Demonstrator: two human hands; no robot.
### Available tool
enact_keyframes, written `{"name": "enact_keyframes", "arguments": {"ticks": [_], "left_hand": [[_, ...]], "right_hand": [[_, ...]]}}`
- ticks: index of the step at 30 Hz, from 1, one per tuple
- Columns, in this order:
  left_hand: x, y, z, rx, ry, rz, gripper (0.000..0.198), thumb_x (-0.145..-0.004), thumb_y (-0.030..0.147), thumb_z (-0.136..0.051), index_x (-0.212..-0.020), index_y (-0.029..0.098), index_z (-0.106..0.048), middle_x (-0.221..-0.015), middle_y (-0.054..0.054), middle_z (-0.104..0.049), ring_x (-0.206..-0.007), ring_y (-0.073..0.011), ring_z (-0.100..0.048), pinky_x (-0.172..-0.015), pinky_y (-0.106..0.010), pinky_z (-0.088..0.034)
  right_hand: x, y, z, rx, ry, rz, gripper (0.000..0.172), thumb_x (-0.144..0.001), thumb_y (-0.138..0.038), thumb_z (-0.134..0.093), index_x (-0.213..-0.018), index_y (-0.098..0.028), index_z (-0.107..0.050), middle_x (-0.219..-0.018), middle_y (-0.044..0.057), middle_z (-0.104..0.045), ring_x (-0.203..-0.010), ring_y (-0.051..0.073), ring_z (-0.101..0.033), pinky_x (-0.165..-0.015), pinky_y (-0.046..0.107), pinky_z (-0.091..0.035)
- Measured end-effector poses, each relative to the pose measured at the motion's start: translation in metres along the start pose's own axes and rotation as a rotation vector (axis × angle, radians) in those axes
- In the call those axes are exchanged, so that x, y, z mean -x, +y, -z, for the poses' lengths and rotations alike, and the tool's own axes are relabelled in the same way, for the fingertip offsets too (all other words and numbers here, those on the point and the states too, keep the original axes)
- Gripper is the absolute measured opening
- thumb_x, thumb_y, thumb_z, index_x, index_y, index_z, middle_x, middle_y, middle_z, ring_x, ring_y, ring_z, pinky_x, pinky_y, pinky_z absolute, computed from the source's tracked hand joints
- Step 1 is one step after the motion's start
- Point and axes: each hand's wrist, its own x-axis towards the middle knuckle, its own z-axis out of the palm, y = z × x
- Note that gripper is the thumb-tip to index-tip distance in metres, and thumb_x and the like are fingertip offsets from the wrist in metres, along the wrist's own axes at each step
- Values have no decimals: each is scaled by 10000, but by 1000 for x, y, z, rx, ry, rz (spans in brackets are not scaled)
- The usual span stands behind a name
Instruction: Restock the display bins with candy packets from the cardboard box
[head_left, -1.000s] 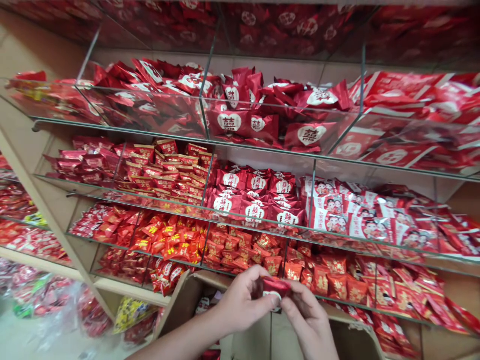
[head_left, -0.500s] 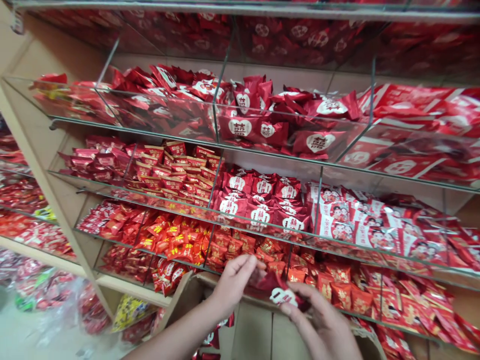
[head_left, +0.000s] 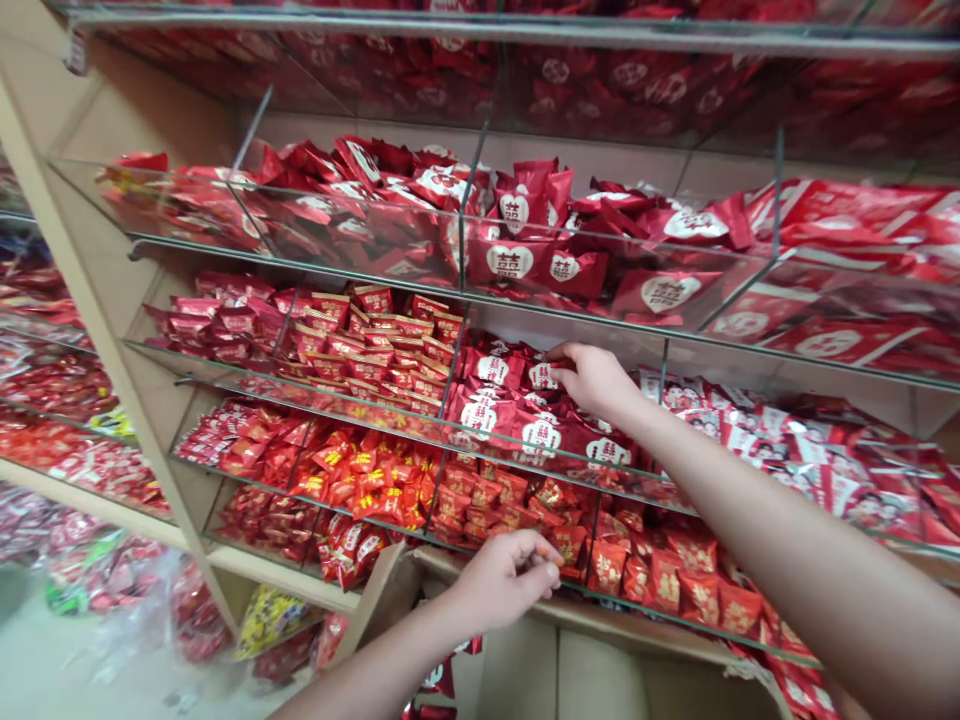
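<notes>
My right hand (head_left: 592,380) reaches into the middle shelf compartment, its fingers closed on a dark red packet (head_left: 543,377) with a white label. That packet is in the back row, partly hidden by the fingers. Rows of matching dark red packets (head_left: 480,415) stand in front and to the left of it. Lower down, my left hand (head_left: 510,575) hovers over the far rim of a cardboard box (head_left: 517,665), its fingers curled together. A small orange bit shows by its fingertips; I cannot tell what it is. A few red packets (head_left: 439,678) lie inside the box.
Clear dividers and front panels (head_left: 360,265) split the shelves into compartments of red packets. Red packets with gold print (head_left: 697,595) fill the lower shelf by the box. Bagged goods (head_left: 97,575) lie on the floor at left, with a yellow bag (head_left: 264,622) under the shelf.
My right hand has moved up from above the box into the middle compartment, taking the dark red packet with it. My left hand has stayed near the box rim. The view has shifted slightly.
</notes>
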Motion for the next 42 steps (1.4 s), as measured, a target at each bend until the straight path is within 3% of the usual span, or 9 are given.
{"name": "enact_keyframes", "arguments": {"ticks": [5, 15, 24, 28, 34, 37, 39, 40, 42], "left_hand": [[5, 2, -1, -257, -49, -73, 161, -744, 238, -521, -812, 151, -637, -607, 22, -545, -538, -87, -447, -507, -184, -337], [10, 9, -1, -463, -32, -169, 197, -755, 250, -499, -846, 180, -659, -689, 7, -629, -567, -103, -511, -537, -183, -374], [10, 7, -3, -562, -15, -214, 180, -754, 236, -501, -843, 197, -652, -733, 18, -646, -625, -101, -550, -568, -172, -386], [11, 8, -3, -582, -15, -216, 175, -754, 242, -504, -842, 202, -650, -727, 21, -642, -611, -100, -543, -560, -173, -382], [12, 11, -4, -579, -19, -224, 176, -755, 230, -500, -831, 193, -655, -684, 17, -631, -577, -100, -524, -554, -184, -376], [12, 10, -3, -528, -7, -211, 176, -750, 227, -508, -826, 181, -660, -705, 2, -635, -612, -113, -534, -570, -198, -382], [11, 8, -1, -426, 1, -184, 169, -748, 229, -514, -816, 166, -656, -720, -10, -638, -645, -125, -544, -592, -210, -396], [9, 6, -1, -344, 6, -163, 166, -748, 233, -516, -810, 157, -649, -720, -15, -635, -653, -128, -548, -598, -215, -404], [7, 3, 0, -144, 10, -95, 165, -747, 247, -519, -818, 143, -627, -706, -19, -624, -653, -130, -557, -609, -228, -426]], "right_hand": [[-1, 0, 2, 107, -29, -5, 181, -729, -201, -593, -881, -198, -692, -837, 66, -701, -851, 247, -614, -755, 340, -442], [-5, 11, 10, 94, -159, -61, 110, -676, -197, -648, -770, -201, -706, -795, 36, -702, -764, 204, -627, -702, 286, -445], [0, 7, 13, 190, -210, 48, 230, -745, -222, -585, -955, -175, -667, -986, 79, -664, -924, 217, -596, -806, 277, -427], [2, 9, 15, 210, -163, 94, 297, -733, -222, -602, -1017, -144, -630, -1024, 110, -644, -960, 236, -579, -832, 296, -420], [2, 11, 14, 163, -43, 147, 226, -743, -215, -590, -941, -118, -636, -929, 130, -635, -910, 245, -571, -808, 327, -425], [30, -6, 26, 43, 181, 227, 162, -770, -230, -556, -879, -128, -619, -841, 108, -597, -844, 219, -548, -766, 332, -426], [70, -24, 32, -146, 240, 303, 115, -802, -242, -510, -794, -168, -598, -749, 61, -574, -743, 176, -531, -699, 305, -426], [96, -35, 33, -255, 170, 336, 116, -807, -242, -501, -743, -196, -587, -686, 30, -560, -670, 154, -516, -656, 286, -423], [150, -54, 24, -494, -151, 322, 133, -815, -252, -484, -735, -250, -591, -641, -5, -558, -610, 133, -511, -606, 259, -419]]}}
